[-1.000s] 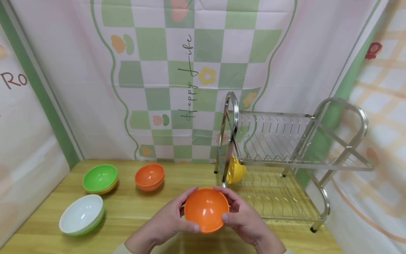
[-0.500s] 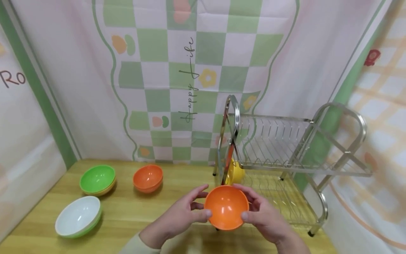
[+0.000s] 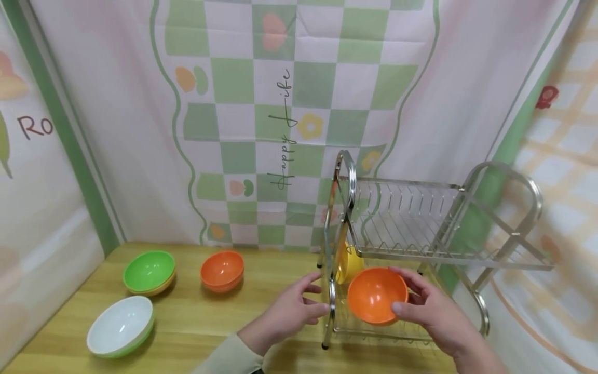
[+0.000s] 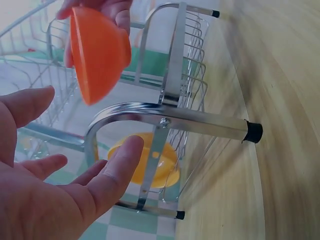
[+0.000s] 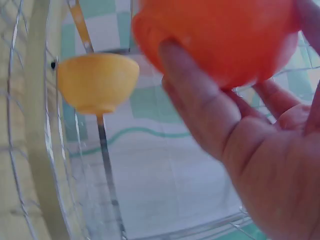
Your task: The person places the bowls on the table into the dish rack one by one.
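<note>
An orange bowl (image 3: 377, 296) is gripped by my right hand (image 3: 432, 314), thumb on its near rim and fingers behind it. In the head view it overlaps the lower tier of the metal dish rack (image 3: 397, 254). My left hand (image 3: 296, 311) is off the bowl, fingers spread, just outside the rack's left leg. The left wrist view shows that hand's fingers (image 4: 117, 170) extended beside the chrome frame, with the bowl beyond. A yellow bowl (image 5: 98, 82) stands on its side in the lower tier, at the left end behind the orange one.
On the wooden table (image 3: 187, 332) at left sit a green bowl (image 3: 149, 271) stacked on a yellow one, a white-and-green bowl (image 3: 120, 326) and a red-orange bowl (image 3: 222, 270). A patterned curtain (image 3: 261, 119) hangs behind. The rack's upper tier overhangs the lower one.
The orange bowl has moved right from the table's front to the rack's lower tier. My left hand has let go of it; my right hand still holds it.
</note>
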The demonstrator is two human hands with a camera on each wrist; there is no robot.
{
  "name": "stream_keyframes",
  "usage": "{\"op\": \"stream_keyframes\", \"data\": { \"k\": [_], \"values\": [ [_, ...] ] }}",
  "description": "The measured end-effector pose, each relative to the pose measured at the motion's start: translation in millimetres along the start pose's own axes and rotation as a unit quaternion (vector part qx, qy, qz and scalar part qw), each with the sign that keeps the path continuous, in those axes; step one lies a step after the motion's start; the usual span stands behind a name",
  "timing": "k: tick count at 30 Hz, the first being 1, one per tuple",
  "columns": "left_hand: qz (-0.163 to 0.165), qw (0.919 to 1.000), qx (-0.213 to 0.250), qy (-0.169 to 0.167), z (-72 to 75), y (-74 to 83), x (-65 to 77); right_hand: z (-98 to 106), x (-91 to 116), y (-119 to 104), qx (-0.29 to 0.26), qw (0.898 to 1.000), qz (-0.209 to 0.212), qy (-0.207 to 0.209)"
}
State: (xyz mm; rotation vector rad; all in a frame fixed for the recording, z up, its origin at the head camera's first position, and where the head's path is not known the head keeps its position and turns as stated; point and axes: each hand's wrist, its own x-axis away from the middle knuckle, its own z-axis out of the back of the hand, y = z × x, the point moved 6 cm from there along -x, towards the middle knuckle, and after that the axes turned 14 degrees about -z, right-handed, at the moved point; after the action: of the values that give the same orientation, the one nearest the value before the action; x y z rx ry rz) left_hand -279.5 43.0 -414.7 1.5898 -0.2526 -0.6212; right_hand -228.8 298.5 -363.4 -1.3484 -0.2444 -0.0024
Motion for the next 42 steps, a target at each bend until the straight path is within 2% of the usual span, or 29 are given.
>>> {"op": "stream_keyframes", "data": {
  "k": [2,5,11,14,19,23,27,34,39,42],
  "values": [
    [0.005,1.0,0.005,0.004,-2.9,-2.2,-3.0,6,-1,-1,0.047,0.998,-0.024,0.038],
    [0.008,0.9999,0.006,0.01,-5.5,-4.8,-6.7,12,-3,-2,0.116,0.989,-0.047,0.079],
    [0.008,0.9998,0.006,0.015,-7.6,-10.1,-13.3,17,-12,-5,0.208,0.967,-0.068,0.131],
    [0.007,0.9998,0.001,0.018,-7.9,-12.1,-16.2,20,-15,-9,0.263,0.95,-0.063,0.156],
    [0.004,0.9997,-0.004,0.025,-8.9,-14.9,-21.5,23,-23,-16,0.361,0.913,-0.026,0.188],
    [0.008,0.9995,0.001,0.03,-11.2,-17.0,-25.4,25,-34,-18,0.398,0.896,-0.002,0.197],
    [0.009,0.9995,-0.001,0.032,-13.9,-17.5,-28.1,28,-45,-17,0.422,0.884,-0.008,0.2],
    [0.018,0.9992,-0.011,0.033,-15.5,-17.1,-31.2,32,-61,-11,0.437,0.877,-0.021,0.199],
    [0.031,0.9987,-0.007,0.039,-14.7,-18.2,-31.5,34,-71,-8,0.447,0.869,0.002,0.214],
    [0.033,0.9985,-0.009,0.043,-14.5,-18.3,-30.7,34,-76,-7,0.438,0.873,0.013,0.213]
  ]
}}
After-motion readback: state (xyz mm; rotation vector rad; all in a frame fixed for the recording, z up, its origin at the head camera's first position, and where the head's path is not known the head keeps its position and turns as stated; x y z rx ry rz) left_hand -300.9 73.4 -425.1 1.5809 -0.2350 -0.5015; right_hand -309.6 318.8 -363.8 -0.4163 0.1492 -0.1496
